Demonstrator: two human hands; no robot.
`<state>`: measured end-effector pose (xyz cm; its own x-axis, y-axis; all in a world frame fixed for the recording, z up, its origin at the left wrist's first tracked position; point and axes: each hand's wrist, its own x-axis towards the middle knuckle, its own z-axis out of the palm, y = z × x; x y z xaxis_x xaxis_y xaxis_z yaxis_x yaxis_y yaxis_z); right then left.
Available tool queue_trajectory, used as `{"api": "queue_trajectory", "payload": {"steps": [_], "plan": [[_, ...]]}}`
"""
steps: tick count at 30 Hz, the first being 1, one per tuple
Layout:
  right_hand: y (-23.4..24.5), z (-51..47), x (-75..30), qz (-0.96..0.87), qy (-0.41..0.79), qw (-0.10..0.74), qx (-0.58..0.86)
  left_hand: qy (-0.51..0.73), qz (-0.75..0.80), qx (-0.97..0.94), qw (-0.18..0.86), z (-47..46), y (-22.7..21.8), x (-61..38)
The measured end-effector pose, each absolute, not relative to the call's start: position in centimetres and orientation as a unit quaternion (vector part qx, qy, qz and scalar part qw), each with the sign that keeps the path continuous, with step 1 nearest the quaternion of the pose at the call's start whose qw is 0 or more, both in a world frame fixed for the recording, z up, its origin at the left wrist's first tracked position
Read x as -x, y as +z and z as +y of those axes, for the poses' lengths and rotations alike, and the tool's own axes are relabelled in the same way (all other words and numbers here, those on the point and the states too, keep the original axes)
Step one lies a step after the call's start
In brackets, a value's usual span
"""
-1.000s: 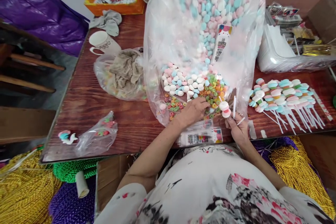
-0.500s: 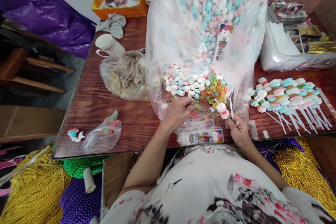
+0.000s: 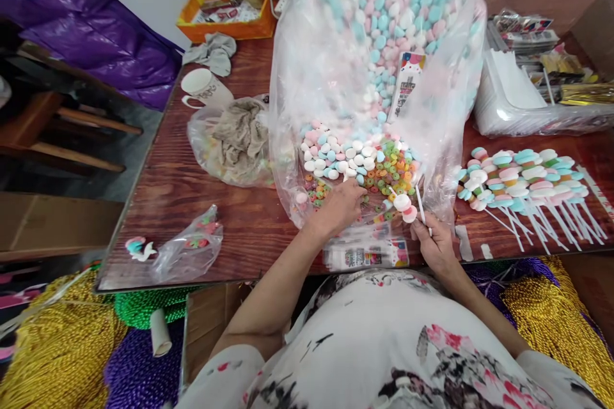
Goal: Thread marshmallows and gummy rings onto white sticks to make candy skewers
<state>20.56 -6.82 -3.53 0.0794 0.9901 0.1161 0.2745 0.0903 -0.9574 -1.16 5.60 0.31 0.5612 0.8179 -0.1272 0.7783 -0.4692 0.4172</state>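
My right hand [image 3: 434, 239] is closed around white sticks [image 3: 421, 204] near the table's front edge. One stick it holds carries a white and a pink marshmallow [image 3: 405, 208], threaded near its upper end. My left hand [image 3: 340, 206] reaches over the candy, its fingers bent down and drawn together at the near edge of the loose marshmallows [image 3: 336, 152]. Whatever lies between its fingertips is hidden. Small coloured gummy rings [image 3: 393, 166] lie just right of that hand. More marshmallows fill the big clear plastic bag [image 3: 307, 77] behind.
Finished marshmallow skewers [image 3: 527, 176] lie in a row at right, below a clear plastic bin [image 3: 508, 120]. At left are a mug [image 3: 206, 88], a bag with a crumpled cloth [image 3: 242, 134] and a small bag [image 3: 194, 246]. Printed packets [image 3: 367, 255] lie at the front edge.
My left hand has moved right and slightly forward, its fingers now down at the marshmallows. My right hand keeps its hold on the sticks, nearly in place. The view has shifted slightly.
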Motion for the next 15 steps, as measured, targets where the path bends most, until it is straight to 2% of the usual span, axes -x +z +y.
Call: {"api": "queue_trajectory", "payload": {"steps": [5, 8, 12, 15], "plan": [[-3.8, -6.9, -20.8, -0.583, 0.363, 0.458, 0.564, 0.045, 0.465, -0.880, 0.087, 4.1, 0.3, 1.2], [-3.9, -7.0, -20.8, -0.601, 0.344, 0.454, 0.561, 0.075, 0.424, -0.901, 0.054, 3.0, -0.4, 1.3], [-4.1, -7.4, -20.8, -0.613, 0.328, 0.455, 0.556, 0.202, 0.400, -0.881, 0.153, 1.8, -1.3, 1.6], [-3.6, -7.6, -20.5, -0.636, 0.311, 0.445, 0.548, 0.391, 0.459, -0.722, 0.340, 1.0, -0.9, 1.9]]}}
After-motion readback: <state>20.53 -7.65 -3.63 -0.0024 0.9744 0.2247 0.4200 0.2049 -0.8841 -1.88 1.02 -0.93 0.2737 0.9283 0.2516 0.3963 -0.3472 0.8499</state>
